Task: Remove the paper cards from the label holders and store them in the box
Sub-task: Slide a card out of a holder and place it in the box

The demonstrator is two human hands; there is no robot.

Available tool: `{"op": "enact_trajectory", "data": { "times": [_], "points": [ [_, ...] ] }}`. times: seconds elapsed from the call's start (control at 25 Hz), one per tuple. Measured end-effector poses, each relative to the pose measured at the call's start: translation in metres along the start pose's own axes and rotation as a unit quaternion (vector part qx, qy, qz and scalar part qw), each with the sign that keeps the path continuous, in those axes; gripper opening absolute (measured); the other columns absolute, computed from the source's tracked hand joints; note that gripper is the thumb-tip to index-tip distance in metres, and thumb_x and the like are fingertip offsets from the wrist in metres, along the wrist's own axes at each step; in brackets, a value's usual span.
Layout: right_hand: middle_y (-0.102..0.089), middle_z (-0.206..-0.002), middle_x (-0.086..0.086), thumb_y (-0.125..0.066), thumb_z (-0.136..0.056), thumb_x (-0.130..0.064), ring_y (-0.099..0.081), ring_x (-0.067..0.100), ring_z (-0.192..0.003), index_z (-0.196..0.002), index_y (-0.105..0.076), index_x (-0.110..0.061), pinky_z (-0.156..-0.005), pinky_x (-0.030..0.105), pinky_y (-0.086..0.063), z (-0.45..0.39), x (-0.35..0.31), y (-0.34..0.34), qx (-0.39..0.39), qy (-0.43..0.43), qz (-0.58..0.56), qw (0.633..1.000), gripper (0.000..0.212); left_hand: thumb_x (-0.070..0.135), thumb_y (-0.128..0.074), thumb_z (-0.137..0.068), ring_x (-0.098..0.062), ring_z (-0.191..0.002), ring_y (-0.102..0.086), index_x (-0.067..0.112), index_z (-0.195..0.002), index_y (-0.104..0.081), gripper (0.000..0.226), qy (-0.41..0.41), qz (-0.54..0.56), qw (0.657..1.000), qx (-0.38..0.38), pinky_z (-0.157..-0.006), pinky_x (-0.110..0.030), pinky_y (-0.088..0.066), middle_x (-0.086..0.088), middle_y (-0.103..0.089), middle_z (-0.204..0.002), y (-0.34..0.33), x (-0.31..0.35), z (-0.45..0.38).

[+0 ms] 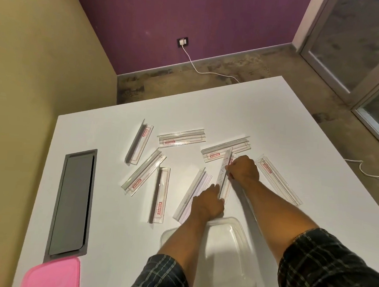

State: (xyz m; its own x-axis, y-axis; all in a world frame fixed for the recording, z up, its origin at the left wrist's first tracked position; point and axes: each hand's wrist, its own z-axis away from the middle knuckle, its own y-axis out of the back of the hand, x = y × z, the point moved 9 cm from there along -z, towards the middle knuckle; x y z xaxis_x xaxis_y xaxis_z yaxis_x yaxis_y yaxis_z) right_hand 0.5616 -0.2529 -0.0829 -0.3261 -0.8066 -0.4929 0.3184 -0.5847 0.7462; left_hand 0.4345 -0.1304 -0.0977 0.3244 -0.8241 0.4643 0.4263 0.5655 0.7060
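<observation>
Label holders (181, 138) lie scattered across the white table (275, 118), long clear plastic strips with a raised lip along one edge, and I can read red-printed paper cards through most of them. I count roughly eight, fanned out at all angles between the dark recessed panel (72, 202) on my left and the table's right edge. One holder (225, 175) sits right in the middle of the action, lying lengthwise away from me. My left hand (206, 202) is on its near end, fingers curled at the strip's end, though I cannot tell how firmly they grip. My right hand (244, 169) is bunched over the holder partway along, fingers pinching at its edge where the card (227, 160) shows. Close to me, under my left forearm, sits the clear plastic box (232, 254), open-topped. A pink lid (51, 277) peeks in at the lower left corner.
</observation>
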Motion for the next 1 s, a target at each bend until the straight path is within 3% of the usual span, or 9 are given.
{"op": "enact_trajectory", "data": {
  "times": [0.16,0.32,0.44,0.52,0.64,0.72,0.88,1.0],
  "points": [
    [-0.077,-0.079,0.006,-0.082,-0.078,-0.033,-0.074,0.025,-0.073,-0.082,-0.076,-0.009,-0.068,0.03,-0.057,-0.005,0.006,-0.015,-0.012,-0.028,-0.025,0.999,0.025,0.033,-0.048,-0.096,-0.033,-0.121,-0.056,0.017,-0.133,-0.045,0.041,-0.012,0.0,1.0,0.005,-0.098,-0.048,-0.045,-0.005,-0.058,-0.134,-0.001,0.002,-0.005],
    [-0.073,-0.06,0.005,-0.073,-0.085,-0.02,-0.071,0.016,-0.056,-0.074,-0.076,-0.003,-0.055,0.023,-0.054,-0.005,0.012,-0.021,-0.042,-0.03,-0.053,0.997,0.021,0.034,-0.051,-0.095,-0.031,-0.128,-0.052,0.021,-0.148,-0.039,0.055,-0.02,0.018,1.0,0.001,-0.102,-0.044,-0.044,-0.003,-0.054,-0.143,0.001,0.001,-0.006],
    [-0.068,-0.056,0.005,-0.072,-0.085,-0.012,-0.062,0.011,-0.047,-0.07,-0.072,-0.002,-0.037,0.016,-0.04,0.0,0.017,-0.01,-0.042,-0.027,-0.071,0.996,0.018,0.04,-0.06,-0.089,-0.029,-0.127,-0.054,0.02,-0.146,-0.041,0.063,-0.054,0.013,0.998,0.003,-0.1,-0.044,-0.046,-0.002,-0.055,-0.142,0.007,0.009,-0.001],
    [-0.065,-0.058,0.005,-0.072,-0.087,-0.011,-0.059,0.011,-0.047,-0.07,-0.07,-0.003,-0.033,0.013,-0.037,0.008,0.02,0.001,-0.047,-0.013,-0.088,0.995,0.019,0.045,-0.065,-0.086,-0.029,-0.126,-0.054,0.019,-0.143,-0.043,0.066,-0.082,-0.03,0.996,0.001,-0.098,-0.042,-0.045,-0.002,-0.055,-0.142,0.014,0.017,0.004],
    [-0.07,-0.065,0.011,-0.072,-0.085,-0.011,-0.063,0.019,-0.056,-0.071,-0.073,-0.001,-0.058,0.028,-0.055,0.013,0.021,0.018,-0.051,0.02,-0.109,0.992,0.018,0.062,-0.064,-0.082,-0.029,-0.138,-0.043,0.023,-0.154,-0.03,0.089,-0.118,-0.13,0.985,0.005,-0.105,-0.047,-0.042,0.001,-0.032,-0.161,0.03,0.029,0.007],
    [-0.073,-0.07,0.018,-0.069,-0.085,-0.009,-0.064,0.025,-0.063,-0.077,-0.074,0.005,-0.071,0.04,-0.057,0.022,0.018,0.027,-0.072,0.048,-0.122,0.989,0.017,0.071,-0.064,-0.077,-0.031,-0.142,-0.037,0.024,-0.158,-0.02,0.104,-0.145,-0.194,0.97,0.021,-0.106,-0.051,-0.041,0.004,-0.015,-0.166,0.044,0.039,0.013],
    [-0.066,-0.071,0.018,-0.062,-0.089,-0.003,-0.059,0.025,-0.068,-0.085,-0.071,0.01,-0.065,0.034,-0.048,0.042,0.008,0.044,-0.098,0.074,-0.172,0.977,0.017,0.079,-0.066,-0.068,-0.027,-0.149,-0.024,0.025,-0.158,-0.019,0.116,-0.187,-0.258,0.946,0.062,-0.109,-0.049,-0.035,0.005,-0.01,-0.167,0.072,0.059,0.036],
    [-0.06,-0.071,0.011,-0.057,-0.09,-0.001,-0.052,0.02,-0.063,-0.083,-0.07,-0.004,-0.061,0.027,-0.044,0.062,0.0,0.047,-0.148,0.068,-0.179,0.97,0.014,0.085,-0.067,-0.058,-0.024,-0.152,-0.015,0.027,-0.157,-0.022,0.123,-0.194,-0.29,0.934,0.074,-0.113,-0.049,-0.03,0.006,-0.01,-0.167,0.086,0.058,0.053]
  ]
}}
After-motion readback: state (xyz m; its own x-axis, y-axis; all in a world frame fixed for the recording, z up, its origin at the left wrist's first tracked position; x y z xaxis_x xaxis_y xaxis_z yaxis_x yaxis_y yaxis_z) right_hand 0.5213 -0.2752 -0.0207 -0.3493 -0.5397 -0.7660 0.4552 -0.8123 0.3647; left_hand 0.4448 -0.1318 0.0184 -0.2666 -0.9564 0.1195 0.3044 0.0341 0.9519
